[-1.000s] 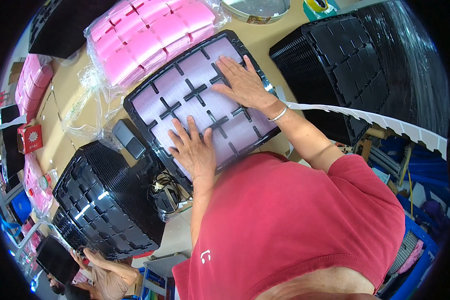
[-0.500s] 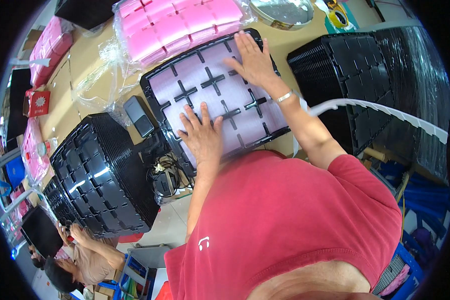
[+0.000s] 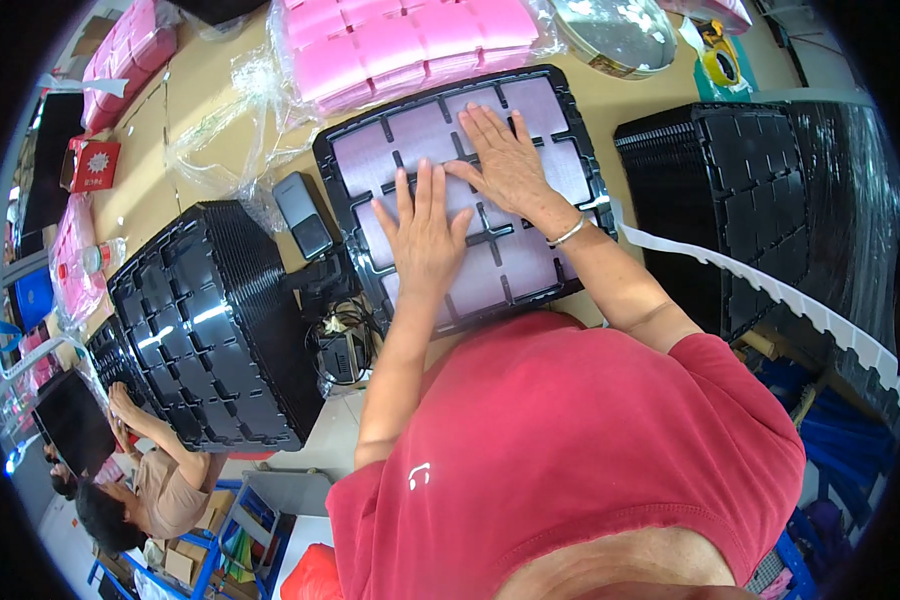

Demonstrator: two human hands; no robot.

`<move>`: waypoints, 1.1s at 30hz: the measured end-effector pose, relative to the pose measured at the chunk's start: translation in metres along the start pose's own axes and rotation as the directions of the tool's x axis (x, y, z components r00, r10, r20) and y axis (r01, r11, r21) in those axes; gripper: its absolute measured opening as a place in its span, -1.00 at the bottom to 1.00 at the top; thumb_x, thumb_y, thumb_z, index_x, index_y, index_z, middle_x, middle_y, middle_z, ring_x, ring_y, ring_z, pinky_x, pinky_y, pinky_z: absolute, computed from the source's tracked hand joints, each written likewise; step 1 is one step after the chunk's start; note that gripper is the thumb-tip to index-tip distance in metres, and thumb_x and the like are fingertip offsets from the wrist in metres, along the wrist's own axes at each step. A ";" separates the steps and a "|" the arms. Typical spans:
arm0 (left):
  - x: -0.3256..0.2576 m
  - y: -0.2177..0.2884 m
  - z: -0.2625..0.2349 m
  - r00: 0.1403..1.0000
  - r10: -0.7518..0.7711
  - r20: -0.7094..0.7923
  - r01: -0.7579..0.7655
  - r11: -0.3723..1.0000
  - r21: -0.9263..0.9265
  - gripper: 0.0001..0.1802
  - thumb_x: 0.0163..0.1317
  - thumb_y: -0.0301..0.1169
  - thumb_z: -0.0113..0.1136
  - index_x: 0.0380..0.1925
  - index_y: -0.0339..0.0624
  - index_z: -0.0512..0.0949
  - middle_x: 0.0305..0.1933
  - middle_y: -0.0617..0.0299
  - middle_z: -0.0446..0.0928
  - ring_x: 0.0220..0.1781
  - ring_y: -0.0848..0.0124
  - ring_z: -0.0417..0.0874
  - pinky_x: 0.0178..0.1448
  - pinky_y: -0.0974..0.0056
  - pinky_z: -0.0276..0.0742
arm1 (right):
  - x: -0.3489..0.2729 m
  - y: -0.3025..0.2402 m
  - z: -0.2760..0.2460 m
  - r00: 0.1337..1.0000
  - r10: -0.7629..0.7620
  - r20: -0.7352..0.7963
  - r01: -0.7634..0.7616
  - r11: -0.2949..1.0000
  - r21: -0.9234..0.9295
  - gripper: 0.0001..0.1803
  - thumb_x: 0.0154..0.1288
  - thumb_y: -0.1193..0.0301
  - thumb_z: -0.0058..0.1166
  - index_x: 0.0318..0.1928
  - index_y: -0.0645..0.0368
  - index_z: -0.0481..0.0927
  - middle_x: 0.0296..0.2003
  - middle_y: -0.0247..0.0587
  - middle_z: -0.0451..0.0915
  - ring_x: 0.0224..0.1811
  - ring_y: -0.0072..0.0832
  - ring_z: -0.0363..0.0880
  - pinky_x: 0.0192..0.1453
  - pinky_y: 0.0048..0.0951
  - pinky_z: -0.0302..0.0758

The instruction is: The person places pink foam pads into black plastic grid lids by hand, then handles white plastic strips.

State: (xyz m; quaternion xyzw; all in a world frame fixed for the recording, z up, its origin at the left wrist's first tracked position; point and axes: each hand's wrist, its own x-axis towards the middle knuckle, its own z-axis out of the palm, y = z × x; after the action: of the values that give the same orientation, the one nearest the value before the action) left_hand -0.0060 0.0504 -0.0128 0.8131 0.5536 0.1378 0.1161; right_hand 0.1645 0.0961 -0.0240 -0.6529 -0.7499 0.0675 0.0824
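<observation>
In front of me lies a black plastic tray (image 3: 582, 125) with cross-shaped ribs. A thin pale pink sheet (image 3: 365, 160), cut with slots, rests in it, and the black ribs show through the slots. My left hand (image 3: 425, 235) lies flat on the left-middle part of the sheet, fingers spread. Up and to the right, my right hand (image 3: 510, 165) presses flat on the sheet with its fingers stretched out. Neither hand holds anything. Parts of the sheet under the palms are hidden.
Stacked black trays stand left (image 3: 210, 330) and right (image 3: 740, 200). Behind the tray sits a pile of pink slotted sheets (image 3: 410, 50) in clear plastic. A phone-like black device (image 3: 302, 215), a round tin (image 3: 615, 35) and yellow tape (image 3: 720, 66) lie around. A co-worker (image 3: 160, 485) is at the lower left.
My right hand has moved from the tray's far right edge inward across the sheet. My left hand has slid farther up the sheet. The whole view has shifted slightly.
</observation>
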 end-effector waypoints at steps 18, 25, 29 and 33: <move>0.070 -0.046 -0.014 0.975 -0.046 0.218 0.005 0.983 0.184 -0.42 0.36 0.15 -0.22 0.35 0.38 0.25 0.51 0.37 0.07 0.53 -0.08 -0.07 0.43 -0.39 -0.17 | -0.001 -0.004 0.002 0.999 0.039 0.030 -0.039 0.999 0.005 -0.19 0.38 -0.16 -0.25 0.44 0.10 0.10 0.45 -0.21 0.05 0.51 -0.37 -0.06 0.53 -0.03 -0.24; 0.066 -0.060 -0.015 0.976 0.083 0.203 -0.119 0.978 0.173 -0.41 0.35 0.16 -0.22 0.36 0.42 0.22 0.52 0.39 0.03 0.54 -0.07 -0.12 0.47 -0.36 -0.26 | 0.001 -0.005 0.002 0.999 0.036 0.014 -0.035 0.999 -0.020 -0.19 0.38 -0.17 -0.26 0.44 0.09 0.08 0.45 -0.22 0.05 0.52 -0.38 -0.07 0.53 -0.02 -0.26; 0.045 -0.049 -0.028 0.973 0.217 0.084 -0.230 0.948 0.220 -0.40 0.32 0.09 -0.09 0.36 0.36 0.23 0.49 0.31 0.10 0.52 -0.08 -0.04 0.47 -0.34 -0.31 | -0.004 -0.001 0.007 0.999 0.035 -0.004 -0.035 0.999 -0.017 -0.19 0.38 -0.17 -0.26 0.44 0.10 0.08 0.45 -0.22 0.05 0.52 -0.37 -0.07 0.53 -0.01 -0.25; 0.025 -0.049 -0.031 0.985 0.063 0.159 -0.084 0.988 0.130 -0.33 0.32 0.08 -0.06 0.38 0.14 0.21 0.47 0.09 0.13 0.50 0.01 0.07 0.49 -0.28 -0.33 | -0.003 -0.003 0.000 0.999 0.047 0.026 -0.047 0.999 -0.026 -0.19 0.39 -0.17 -0.27 0.45 0.09 0.07 0.46 -0.22 0.04 0.51 -0.37 -0.07 0.53 -0.01 -0.25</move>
State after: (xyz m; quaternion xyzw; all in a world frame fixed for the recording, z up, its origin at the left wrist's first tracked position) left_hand -0.0508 0.0925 0.0014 0.8473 0.5205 0.0406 0.0977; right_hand 0.1623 0.0932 -0.0240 -0.6703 -0.7363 0.0686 0.0623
